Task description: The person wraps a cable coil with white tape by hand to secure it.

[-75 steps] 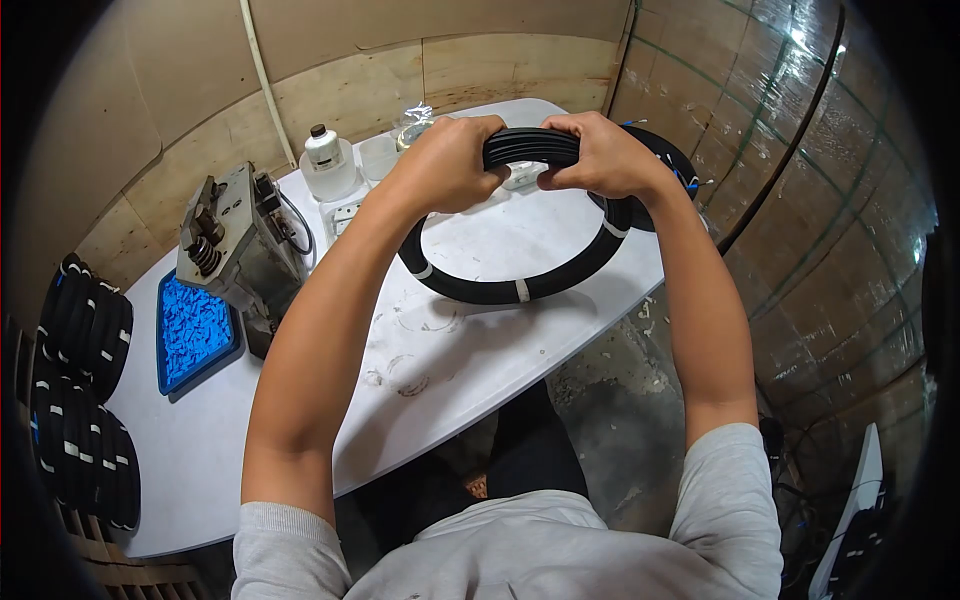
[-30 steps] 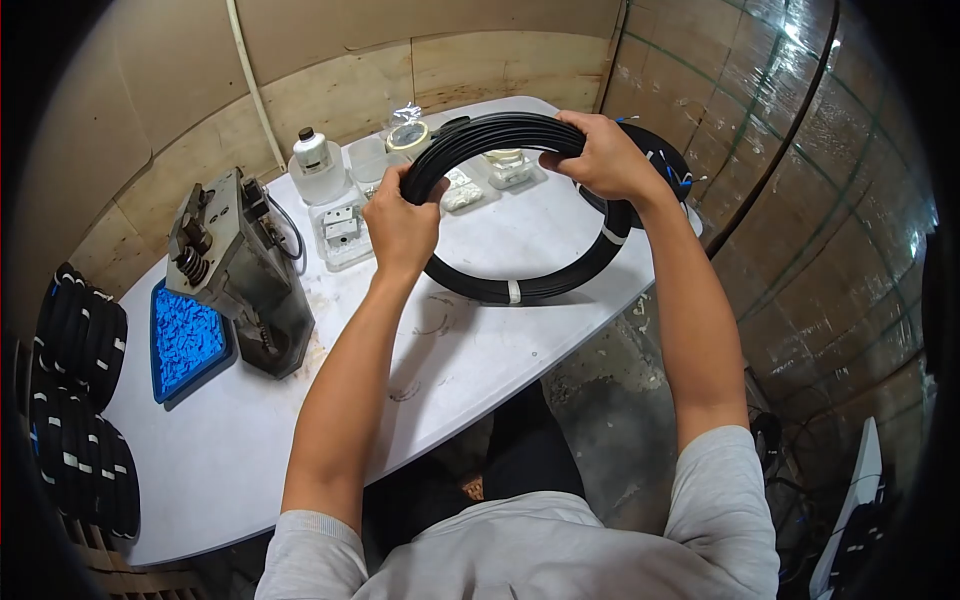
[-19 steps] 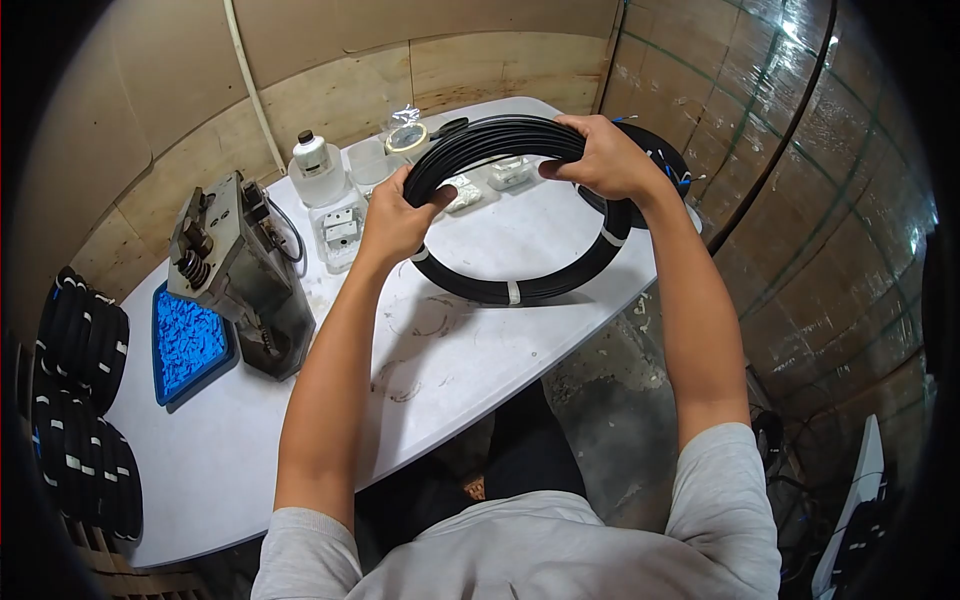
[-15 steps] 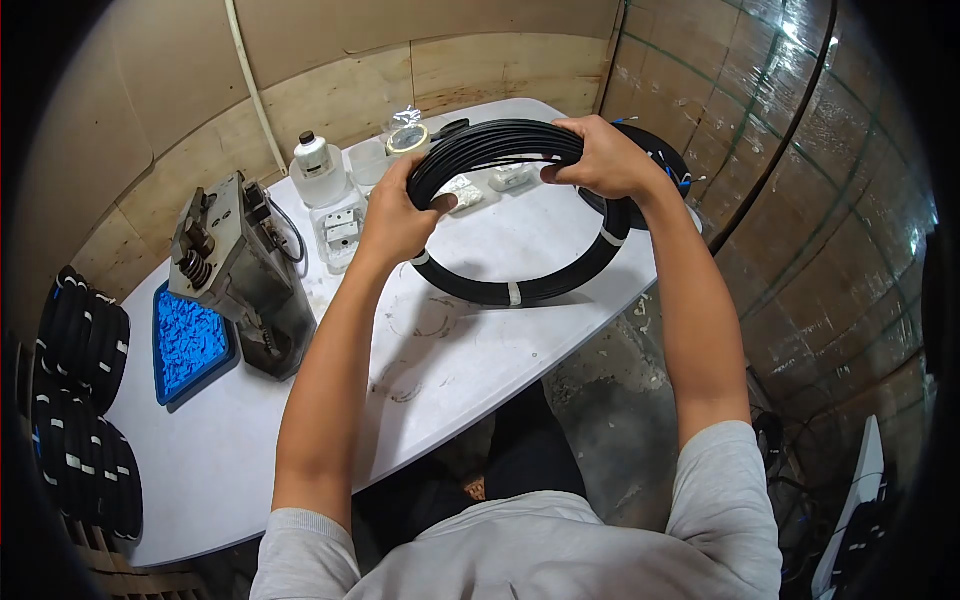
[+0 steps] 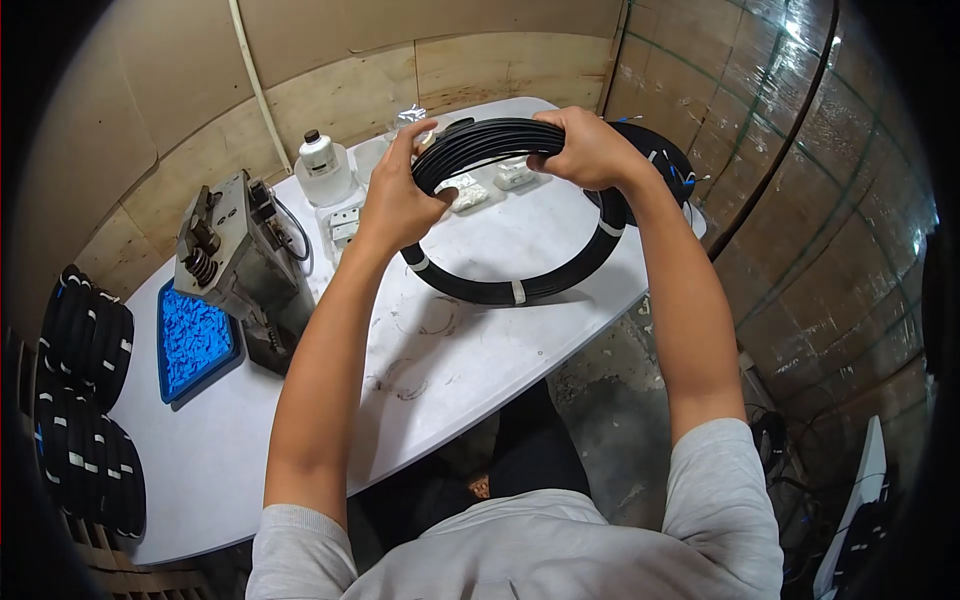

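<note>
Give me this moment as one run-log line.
right hand: grips black cable coil | left hand: open around coil | white bands: on coil | blue pieces: in tray

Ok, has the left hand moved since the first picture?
Yes. Judged against the white bottle, the left hand has moved left, closer to the bottle and farther from the right hand.

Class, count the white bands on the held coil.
3: left band, bottom band, right band on the coil. The left hand or right hand may hide more.
</note>
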A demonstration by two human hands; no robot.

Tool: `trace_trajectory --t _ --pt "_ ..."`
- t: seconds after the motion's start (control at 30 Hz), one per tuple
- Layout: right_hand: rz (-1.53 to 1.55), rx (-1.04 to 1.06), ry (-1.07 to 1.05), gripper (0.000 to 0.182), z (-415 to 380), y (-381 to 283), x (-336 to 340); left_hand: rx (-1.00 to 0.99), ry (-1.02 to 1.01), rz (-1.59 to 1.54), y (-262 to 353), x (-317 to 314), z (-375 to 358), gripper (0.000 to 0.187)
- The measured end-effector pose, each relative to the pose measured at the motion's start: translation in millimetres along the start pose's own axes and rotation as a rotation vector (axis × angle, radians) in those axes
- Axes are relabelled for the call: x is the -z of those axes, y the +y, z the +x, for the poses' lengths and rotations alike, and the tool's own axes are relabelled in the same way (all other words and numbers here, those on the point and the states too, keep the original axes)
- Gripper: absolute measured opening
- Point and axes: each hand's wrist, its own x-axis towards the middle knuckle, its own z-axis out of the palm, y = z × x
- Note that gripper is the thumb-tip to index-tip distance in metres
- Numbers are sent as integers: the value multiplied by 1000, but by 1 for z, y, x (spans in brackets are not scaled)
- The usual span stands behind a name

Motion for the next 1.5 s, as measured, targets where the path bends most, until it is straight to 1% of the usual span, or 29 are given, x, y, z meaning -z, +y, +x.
trace_trajectory --t 0.07,0.1,0.17,0.2,0.27,0.3,0.37,0.5,0.6,0.67,0.7,0.77,0.8,0.87,0.9,0.93,1.0,1.03,1.1,1.13,1.2,1.23,1.3,1.33,1.4,1.47,1.5 --pt "-10 35 7 17 2 -3 -2 50 -5 -21 -3 0 -2 62" --pt "-11 34 8 17 3 -4 -2 49 -6 -22 -8 -2 -3 62" --pt "-9 33 -27 18 5 -4 -2 26 0 -21 -20 -6 -5 53" --pt "-9 35 -28 18 7 -3 -3 27 1 -21 -22 -6 -5 53" --pt "3 85 -44 19 9 2 -3 -53 52 13 -24 -6 -5 47" --pt "2 85 -45 19 8 2 -2 -53 53 11 -22 -5 -5 47" --pt "46 83 -79 20 8 1 -1 50 -64 -147 -17 -1 -6 48" --pt "70 36 -126 20 2 -9 7 54 -124 -207 -11 6 -3 48" --pt "82 64 -126 20 2 -6 5 61 -155 -167 2 11 -3 49" --pt "116 54 -131 18 2 -5 3 37 -182 -31 5 14 -3 49" --pt "114 54 -128 18 2 -5 3 33 -182 -33 8 15 -2 49" --pt "120 87 -130 15 3 -6 1 -154 -78 188 15 14 1 45" --pt "118 86 -128 15 3 -6 -1 -157 -78 186 24 13 2 45" --pt "116 54 -134 15 6 -7 -3 -186 -44 207 41 9 8 39" --pt "99 54 -152 12 6 -12 -2 -163 -58 249 50 9 10 32" --pt "97 51 -148 12 5 -12 -2 -166 -58 246 48 8 13 32" --pt "96 50 -123 13 4 -13 -3 -150 -150 399 41 5 21 28" --pt "96 48 -120 13 2 -14 -3 -154 -151 398 39 6 24 28" --pt "4 58 -34 16 -2 -15 -3 -186 -238 368 34 7 29 23" --pt "4 56 -32 16 -2 -14 -6 -188 -239 366 32 7 32 23" --pt "-86 65 160 20 -1 -9 -15 -176 -307 321 29 6 37 20" --pt "-130 39 221 23 -1 -7 -19 -178 -310 321 27 7 40 20" --pt "-170 10 256 25 1 -6 -24 -156 -369 181 23 7 46 18" --pt "-209 -18 289 26 2 -7 -25 -159 -371 180 22 8 49 18" --pt "-231 -56 286 29 5 -5 -21 -146 -425 141 19 10 54 16" --pt "58 73 14 30 7 4 -8 -167 -423 136 18 10 56 17" --pt "93 110 -58 31 8 6 3 -152 -438 135 21 10 57 17"
